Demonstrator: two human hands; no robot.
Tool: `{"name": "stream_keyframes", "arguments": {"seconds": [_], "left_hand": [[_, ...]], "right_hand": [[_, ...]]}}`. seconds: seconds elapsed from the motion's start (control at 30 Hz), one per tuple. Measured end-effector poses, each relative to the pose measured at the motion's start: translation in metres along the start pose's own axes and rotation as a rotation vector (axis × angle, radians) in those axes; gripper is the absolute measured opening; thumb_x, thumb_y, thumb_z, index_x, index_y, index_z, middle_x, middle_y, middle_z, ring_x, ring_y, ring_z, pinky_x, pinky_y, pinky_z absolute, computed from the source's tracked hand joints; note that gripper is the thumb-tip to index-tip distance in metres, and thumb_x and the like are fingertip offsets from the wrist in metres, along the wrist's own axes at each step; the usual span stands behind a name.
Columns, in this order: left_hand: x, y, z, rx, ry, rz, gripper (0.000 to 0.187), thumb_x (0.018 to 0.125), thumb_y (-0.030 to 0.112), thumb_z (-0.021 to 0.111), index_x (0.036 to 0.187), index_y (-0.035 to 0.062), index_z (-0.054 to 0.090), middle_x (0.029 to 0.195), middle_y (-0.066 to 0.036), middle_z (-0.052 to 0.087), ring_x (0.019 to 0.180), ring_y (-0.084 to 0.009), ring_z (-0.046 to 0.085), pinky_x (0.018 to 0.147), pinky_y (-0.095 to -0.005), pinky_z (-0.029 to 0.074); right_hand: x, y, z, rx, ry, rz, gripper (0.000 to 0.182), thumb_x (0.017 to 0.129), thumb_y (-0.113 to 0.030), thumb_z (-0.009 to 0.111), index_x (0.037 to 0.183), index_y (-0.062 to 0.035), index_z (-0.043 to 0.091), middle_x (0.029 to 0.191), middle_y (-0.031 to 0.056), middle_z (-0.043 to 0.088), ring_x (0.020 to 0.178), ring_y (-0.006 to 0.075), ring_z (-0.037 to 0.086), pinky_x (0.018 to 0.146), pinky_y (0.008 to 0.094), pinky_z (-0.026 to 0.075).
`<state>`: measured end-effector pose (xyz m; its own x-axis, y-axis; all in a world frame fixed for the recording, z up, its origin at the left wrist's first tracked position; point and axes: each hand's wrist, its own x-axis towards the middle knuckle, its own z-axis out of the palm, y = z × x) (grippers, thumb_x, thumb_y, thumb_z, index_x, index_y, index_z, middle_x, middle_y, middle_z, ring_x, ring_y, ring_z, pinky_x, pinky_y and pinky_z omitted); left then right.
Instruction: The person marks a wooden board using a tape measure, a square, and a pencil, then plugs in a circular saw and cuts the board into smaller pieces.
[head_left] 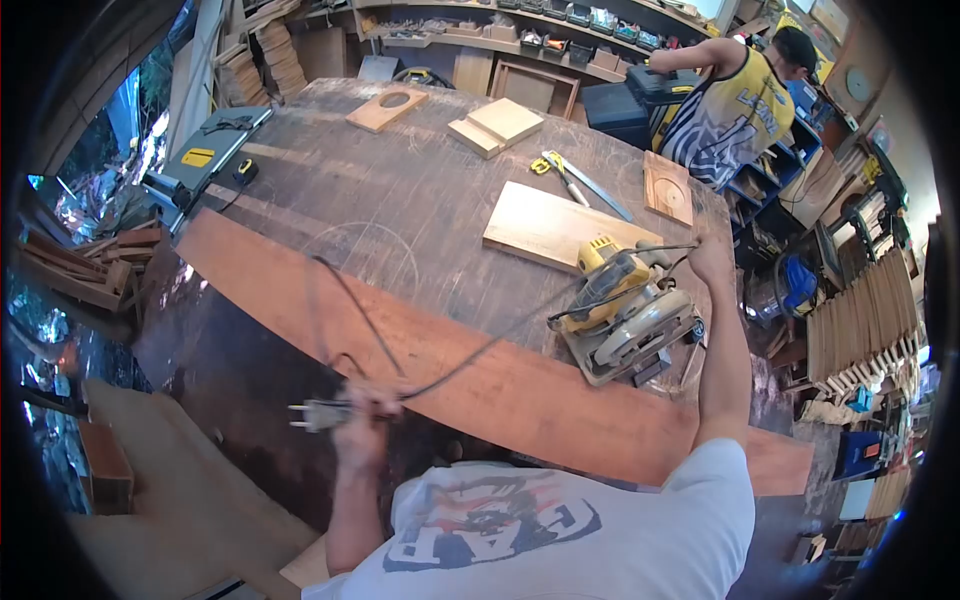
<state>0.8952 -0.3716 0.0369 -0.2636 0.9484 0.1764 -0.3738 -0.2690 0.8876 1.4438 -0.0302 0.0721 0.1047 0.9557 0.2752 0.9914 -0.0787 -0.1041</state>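
Observation:
My left hand point(366, 408) is closed around the power cord near its plug point(320, 413), whose prongs point left. The cord point(480, 352) runs from there across a long reddish-brown board point(400, 336) to the yellow circular saw point(625, 305). That saw rests on the board's right part, its round metal guard facing me. My right hand point(712, 262) is closed on a loop of cord just beyond the saw's rear; its fingers are partly hidden. A pale plank point(540, 222) lies beside the saw.
The worktable point(290, 190) also carries a board with a round hole point(388, 106), stacked light blocks point(497, 125), a hammer point(572, 185), a tape measure point(245, 172) and a table saw point(215, 150). Another person point(725, 105) stands at the far right. Stacked slats point(865, 320) stand right.

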Motion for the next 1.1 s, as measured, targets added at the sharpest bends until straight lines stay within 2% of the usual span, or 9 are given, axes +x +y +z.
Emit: {"name": "stream_keyframes", "arguments": {"seconds": [0.13,0.23,0.3,0.4,0.57,0.67,0.73,0.83,1.1], "left_hand": [[0.013,0.016,-0.035,-0.144,0.169,0.064,0.034,0.112,0.037,0.045,0.105,0.0071,0.059,0.074,-0.004,0.055,0.08,-0.023,0.064,0.095,-0.0464,0.05],[0.03,0.018,-0.011,-0.112,0.119,-0.051,0.03,0.11,0.036,0.05,0.113,0.0074,0.061,0.076,-0.004,0.056,0.074,-0.0194,0.062,0.087,-0.0456,0.054],[0.033,0.012,0.045,0.057,-0.08,-0.043,0.032,0.108,0.031,0.058,0.13,0.0076,0.062,0.082,-0.005,0.061,0.068,-0.0146,0.06,0.07,-0.0383,0.057],[0.024,0.003,0.096,0.025,-0.387,-0.062,0.051,0.099,0.037,0.072,0.135,0.0048,0.058,0.109,-0.01,0.066,0.073,-0.0127,0.062,0.065,-0.0299,0.055],[0.009,0.0,0.074,-0.298,-0.308,-0.205,0.07,0.085,0.04,0.088,0.131,0.0014,0.052,0.12,-0.01,0.06,0.087,-0.0121,0.064,0.063,-0.0252,0.051],[-0.006,0.018,0.064,0.03,-0.304,-0.28,0.059,0.089,0.035,0.084,0.127,0.0009,0.055,0.087,-0.002,0.061,0.065,-0.0089,0.058,0.049,-0.0235,0.043],[-0.015,0.028,0.059,0.146,-0.279,-0.329,0.042,0.095,0.026,0.077,0.124,-0.0008,0.061,0.066,0.003,0.054,0.049,-0.0062,0.046,0.042,-0.0228,0.033],[-0.032,0.05,0.001,0.149,0.296,-0.268,0.023,0.105,0.018,0.063,0.119,0.0001,0.064,0.073,0.005,0.047,0.05,-0.0029,0.039,0.043,-0.0215,0.027],[-0.101,0.05,-0.076,0.485,0.339,-0.233,0.022,0.104,0.025,0.067,0.111,0.0039,0.068,0.077,0.001,0.06,0.06,-0.0044,0.046,0.051,-0.0214,0.035]], "right_hand": [[-0.029,-0.041,-0.073,0.306,0.398,-0.174,0.026,0.081,-0.006,0.067,0.106,-0.0018,0.073,0.093,0.0234,0.074,0.084,0.0349,0.074,0.076,0.0433,0.057],[-0.067,-0.098,-0.133,0.459,0.085,-0.212,0.021,0.078,0.0,0.068,0.098,-0.0035,0.072,0.081,0.0161,0.073,0.069,0.0269,0.071,0.065,0.0375,0.056],[-0.128,-0.175,-0.168,0.646,-0.032,-0.424,0.019,0.071,0.0,0.073,0.09,-0.005,0.071,0.076,0.0101,0.072,0.064,0.0226,0.07,0.062,0.0354,0.055],[-0.188,-0.259,-0.169,0.856,0.067,-1.248,0.011,0.076,-0.017,0.07,0.085,-0.0111,0.069,0.078,0.006,0.066,0.07,0.0268,0.069,0.06,0.0422,0.054],[-0.22,-0.322,-0.132,0.838,0.222,-1.205,0.024,0.073,-0.031,0.073,0.082,-0.012,0.06,0.072,0.0033,0.054,0.072,0.0234,0.06,0.064,0.042,0.047],[-0.229,-0.355,-0.084,0.77,0.296,-1.239,0.023,0.074,-0.03,0.07,0.084,-0.0119,0.062,0.075,0.0036,0.056,0.079,0.0236,0.06,0.067,0.0407,0.047],[-0.217,-0.371,-0.061,0.678,0.199,-1.205,0.02,0.076,-0.027,0.07,0.085,-0.0106,0.063,0.075,0.0063,0.061,0.077,0.0265,0.064,0.066,0.0442,0.049],[-0.175,-0.382,-0.023,0.51,-0.131,-0.987,0.013,0.08,-0.019,0.069,0.085,-0.0076,0.07,0.079,0.0129,0.071,0.078,0.0323,0.072,0.066,0.0488,0.056],[-0.084,-0.303,0.047,-0.024,-0.605,-0.643,0.02,0.086,-0.009,0.066,0.102,-0.0027,0.076,0.104,0.0211,0.076,0.102,0.0369,0.074,0.084,0.047,0.061]]}}
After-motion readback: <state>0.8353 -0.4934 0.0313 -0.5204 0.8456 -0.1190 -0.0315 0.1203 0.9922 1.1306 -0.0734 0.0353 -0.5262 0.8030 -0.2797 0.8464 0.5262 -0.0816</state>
